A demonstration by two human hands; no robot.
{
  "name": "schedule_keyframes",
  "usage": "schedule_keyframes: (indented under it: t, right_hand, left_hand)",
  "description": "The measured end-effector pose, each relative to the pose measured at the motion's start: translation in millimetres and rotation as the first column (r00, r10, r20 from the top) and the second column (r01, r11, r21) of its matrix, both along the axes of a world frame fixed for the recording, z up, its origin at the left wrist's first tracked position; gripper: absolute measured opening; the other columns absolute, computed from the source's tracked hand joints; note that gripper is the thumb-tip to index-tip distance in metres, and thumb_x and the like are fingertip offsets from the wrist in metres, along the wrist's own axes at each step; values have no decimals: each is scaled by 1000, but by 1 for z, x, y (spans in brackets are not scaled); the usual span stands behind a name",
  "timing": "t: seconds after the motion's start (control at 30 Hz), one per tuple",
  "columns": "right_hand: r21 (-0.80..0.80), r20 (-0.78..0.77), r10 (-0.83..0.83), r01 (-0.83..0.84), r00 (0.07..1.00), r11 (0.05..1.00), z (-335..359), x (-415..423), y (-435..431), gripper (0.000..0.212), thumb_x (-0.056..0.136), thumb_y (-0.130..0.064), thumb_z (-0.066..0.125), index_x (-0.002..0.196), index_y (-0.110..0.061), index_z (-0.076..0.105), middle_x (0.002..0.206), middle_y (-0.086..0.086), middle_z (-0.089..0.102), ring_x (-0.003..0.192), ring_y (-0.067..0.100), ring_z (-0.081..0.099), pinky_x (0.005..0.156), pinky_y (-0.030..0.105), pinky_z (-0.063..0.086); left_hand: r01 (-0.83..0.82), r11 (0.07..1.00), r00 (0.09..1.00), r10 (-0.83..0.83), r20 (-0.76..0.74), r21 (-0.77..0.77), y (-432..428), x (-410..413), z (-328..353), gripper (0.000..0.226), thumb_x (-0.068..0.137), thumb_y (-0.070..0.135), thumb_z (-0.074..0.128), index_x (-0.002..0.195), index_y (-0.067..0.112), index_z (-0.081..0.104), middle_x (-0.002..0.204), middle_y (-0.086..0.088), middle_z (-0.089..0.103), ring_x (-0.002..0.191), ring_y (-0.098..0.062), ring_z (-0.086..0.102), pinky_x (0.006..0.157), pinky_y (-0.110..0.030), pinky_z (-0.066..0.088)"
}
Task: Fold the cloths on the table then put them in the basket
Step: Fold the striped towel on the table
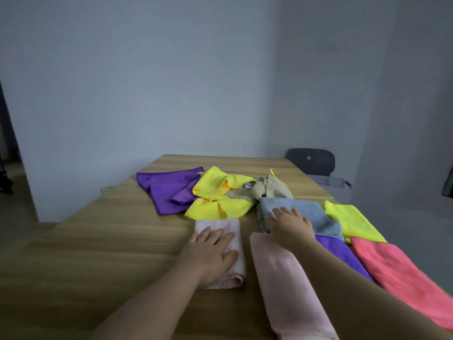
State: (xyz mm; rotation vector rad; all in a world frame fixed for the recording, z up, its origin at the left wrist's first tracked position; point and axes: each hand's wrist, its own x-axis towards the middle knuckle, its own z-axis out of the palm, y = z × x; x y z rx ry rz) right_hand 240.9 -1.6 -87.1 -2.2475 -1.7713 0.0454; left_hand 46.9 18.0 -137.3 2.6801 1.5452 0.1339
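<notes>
Folding's being done here: the white cloth point(215, 223), lower centre, is being pressed flat by the left hand point(210, 253), fingers straight, nothing gripped. The blue cloth point(316, 217) beside it is being touched by the right hand point(289, 227), loose-fingered. Next, an edge probably needs pinching. The basket point(335, 190) is being left waiting mid-right.

A person's left hand point(213, 251) lies flat on a folded white cloth point(220, 223) on the wooden bench point(98, 253), while the right hand point(289, 227) rests with fingers spread on a folded blue-grey cloth point(318, 214) at 1 o'clock. A loose purple cloth point(166, 190), yellow cloth point(220, 195) and beige cloth point(269, 187) lie heaped at 12 o'clock, and a pale basket point(335, 188) stands beyond the bench, also at 1 o'clock.
</notes>
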Motion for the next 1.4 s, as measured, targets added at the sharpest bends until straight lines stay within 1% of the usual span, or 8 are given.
schedule_keyframes:
  t: [0.7,0.8,0.9,0.97,1.1,1.2,1.3,1.4]
  right_hand:
    - [185,53,-78,67,996,980,-51,-9,21,44,93,-43,30,133,-26,36,140,-10,42,132,14,30,105,34,23]
    - [212,16,-80,75,997,974,-51,-9,19,43,91,-41,33,131,-28,39,138,-11,44,131,13,31,106,34,22]
    - [247,-35,-70,76,997,966,-51,-8,15,41,89,-39,37,129,-32,42,134,-12,48,128,11,35,105,31,23]
    - [278,-61,-59,74,996,958,-50,-6,14,38,88,-40,39,125,-35,45,129,-12,52,125,11,39,103,30,24]
    - [298,-104,-44,74,994,952,-49,-2,17,31,88,-41,43,118,-38,49,124,-14,55,122,10,42,99,29,26]
    - [293,-124,-39,74,992,953,-50,-3,19,33,88,-41,43,120,-38,49,125,-13,54,123,11,41,100,29,25]
    - [289,-122,-36,71,992,955,-51,-2,19,33,88,-40,43,120,-37,49,125,-12,54,122,12,41,99,30,24]
    - [274,-108,-45,73,993,959,-50,1,20,33,88,-40,42,120,-36,49,125,-10,54,121,13,42,97,31,25]
  left_hand:
    - [31,991,977,-58,207,130,84,51,-7,47,95,46,21,140,39,35,151,14,29,143,-13,16,116,-36,10]
    - [-31,965,749,-151,645,262,78,52,-3,57,82,41,24,95,13,72,105,-1,69,104,-19,58,93,-32,42]
    - [-265,934,374,-127,919,237,75,35,-5,30,80,26,41,73,20,70,84,10,65,86,-13,59,74,-22,43]
    - [-370,920,255,-33,966,129,82,21,-5,22,83,19,49,74,29,67,86,12,61,87,-14,57,72,-21,42]
    - [-578,815,500,323,803,32,117,-7,-5,24,87,14,52,106,21,65,127,-6,51,117,-27,45,96,-38,38]
    - [-590,803,710,562,424,-77,131,-12,-3,45,92,34,39,137,27,37,152,-5,23,141,-25,18,111,-47,19]
    - [-547,837,831,546,103,-27,132,-3,-6,55,94,48,24,144,27,24,155,-5,19,143,-25,14,112,-52,10]
    - [-513,858,858,513,23,29,123,-10,-8,59,92,55,18,145,29,22,154,-3,23,140,-24,21,111,-53,11]
